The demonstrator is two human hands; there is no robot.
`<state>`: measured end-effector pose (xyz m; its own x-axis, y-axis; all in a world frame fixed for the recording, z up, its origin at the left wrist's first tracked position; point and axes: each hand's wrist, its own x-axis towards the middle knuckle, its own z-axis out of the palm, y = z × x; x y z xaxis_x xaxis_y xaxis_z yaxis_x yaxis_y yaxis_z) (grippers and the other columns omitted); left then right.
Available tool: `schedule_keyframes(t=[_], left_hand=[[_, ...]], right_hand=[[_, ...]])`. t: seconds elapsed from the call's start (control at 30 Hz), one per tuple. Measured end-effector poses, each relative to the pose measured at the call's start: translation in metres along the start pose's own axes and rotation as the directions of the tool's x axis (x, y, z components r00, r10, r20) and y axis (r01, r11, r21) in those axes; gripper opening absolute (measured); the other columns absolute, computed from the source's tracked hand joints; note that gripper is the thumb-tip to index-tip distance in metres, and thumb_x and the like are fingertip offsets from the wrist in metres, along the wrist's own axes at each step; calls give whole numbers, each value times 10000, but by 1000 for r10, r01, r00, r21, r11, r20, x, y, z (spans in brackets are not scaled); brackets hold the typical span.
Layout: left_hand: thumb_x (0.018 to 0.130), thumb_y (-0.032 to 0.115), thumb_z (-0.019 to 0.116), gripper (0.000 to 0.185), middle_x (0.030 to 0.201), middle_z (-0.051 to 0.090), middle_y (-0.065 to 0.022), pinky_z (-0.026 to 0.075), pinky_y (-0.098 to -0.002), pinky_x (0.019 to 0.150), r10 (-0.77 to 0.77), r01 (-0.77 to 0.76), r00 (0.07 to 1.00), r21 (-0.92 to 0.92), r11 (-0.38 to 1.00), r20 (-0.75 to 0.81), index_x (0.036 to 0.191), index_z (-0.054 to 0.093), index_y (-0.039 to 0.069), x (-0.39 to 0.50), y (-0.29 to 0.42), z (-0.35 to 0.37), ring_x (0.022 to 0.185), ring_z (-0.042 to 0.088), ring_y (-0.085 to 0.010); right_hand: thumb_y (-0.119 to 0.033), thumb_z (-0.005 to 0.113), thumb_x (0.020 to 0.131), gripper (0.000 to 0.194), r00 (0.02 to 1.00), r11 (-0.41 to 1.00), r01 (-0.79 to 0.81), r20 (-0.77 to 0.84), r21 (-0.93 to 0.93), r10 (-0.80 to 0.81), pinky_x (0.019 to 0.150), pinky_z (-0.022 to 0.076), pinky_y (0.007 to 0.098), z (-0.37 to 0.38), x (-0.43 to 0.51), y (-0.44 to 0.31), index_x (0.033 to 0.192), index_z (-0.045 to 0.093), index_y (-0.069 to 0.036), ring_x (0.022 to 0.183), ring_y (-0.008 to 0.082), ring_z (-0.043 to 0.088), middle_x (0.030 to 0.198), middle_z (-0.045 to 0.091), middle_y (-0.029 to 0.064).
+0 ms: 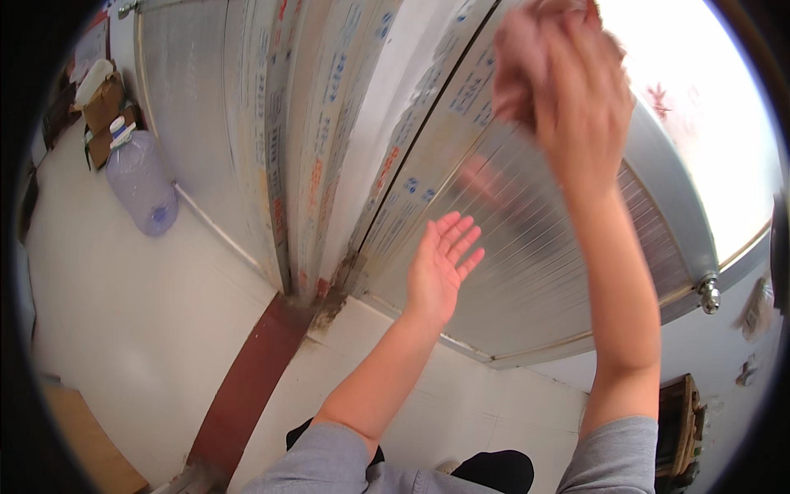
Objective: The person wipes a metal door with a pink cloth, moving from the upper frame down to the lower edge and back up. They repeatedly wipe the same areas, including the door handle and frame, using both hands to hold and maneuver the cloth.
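My right hand (pixel 583 117) is raised at the upper right, its fingers spread over a bunched pinkish-brown cloth (pixel 515 68). Both are blurred. The cloth lies over the upper part of a metal-framed door (pixel 531 302), beside its bright glass pane (pixel 691 80); whether it touches the surface I cannot tell. Lower and to the left, my left hand (pixel 438 265) is held out with its fingers apart and nothing in it. Behind it is the door's ribbed, shiny lower panel, which carries a blurred reflection.
Printed protective film covers the door frame (pixel 333 92). A dark red threshold strip (pixel 253 383) crosses the pale tiled floor (pixel 123 321). On the left stand a large plastic water bottle (pixel 141 179) and cardboard boxes (pixel 103 108). A metal knob (pixel 710 293) juts out at right, above a wooden item (pixel 676 426).
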<state>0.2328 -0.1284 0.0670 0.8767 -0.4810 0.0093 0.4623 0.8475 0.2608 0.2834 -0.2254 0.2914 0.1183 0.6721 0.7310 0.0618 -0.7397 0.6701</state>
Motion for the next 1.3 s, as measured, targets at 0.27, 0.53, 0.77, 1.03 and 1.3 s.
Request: schedule_keyframes(t=[0.27,0.53,0.77,1.03,1.3], left_hand=[[1095,401,337,460,1273,558,-135,426,-595,1083,-144,50,779,-169,984,-610,1306,496,24,42,8,-56,1241,548,-279],[1083,488,252,513,1354,550,-101,375,-549,1100,-411,331,894,-355,874,-178,1313,519,115,52,-26,-108,1259,509,-251],[1092,534,258,674,1644,226,-162,199,-581,1218,-358,324,817,-155,933,-451,1599,213,92,28,-45,-63,1532,229,-311],[1068,533,301,660,1546,387,-190,348,-569,1150,-335,340,701,-118,933,-630,1543,355,78,48,-66,-93,1440,392,-298],[1087,493,322,534,1510,490,-117,401,-548,1122,-344,370,841,-18,929,-418,1456,468,137,22,-84,-47,1372,494,-322]], right_hand=[[-161,649,812,457,982,990,100,150,97,-114,1037,454,492,62,-109,-94,1259,663,-66,1252,318,588,1349,615,99],[-182,623,830,338,592,873,-53,719,485,-363,968,523,439,35,-265,-170,1138,675,-52,1098,268,660,1137,695,76],[-171,733,744,420,993,966,-40,97,-256,67,1090,417,527,-18,-91,13,1154,715,-83,1303,345,555,1355,641,120],[-188,679,818,530,919,987,26,385,156,-85,1038,466,534,17,-273,-131,1345,648,-147,1321,343,548,1417,590,91],[-180,691,832,436,897,952,-85,439,295,-56,1045,462,526,-21,-282,-91,1263,691,-118,1318,300,556,1376,626,42]])
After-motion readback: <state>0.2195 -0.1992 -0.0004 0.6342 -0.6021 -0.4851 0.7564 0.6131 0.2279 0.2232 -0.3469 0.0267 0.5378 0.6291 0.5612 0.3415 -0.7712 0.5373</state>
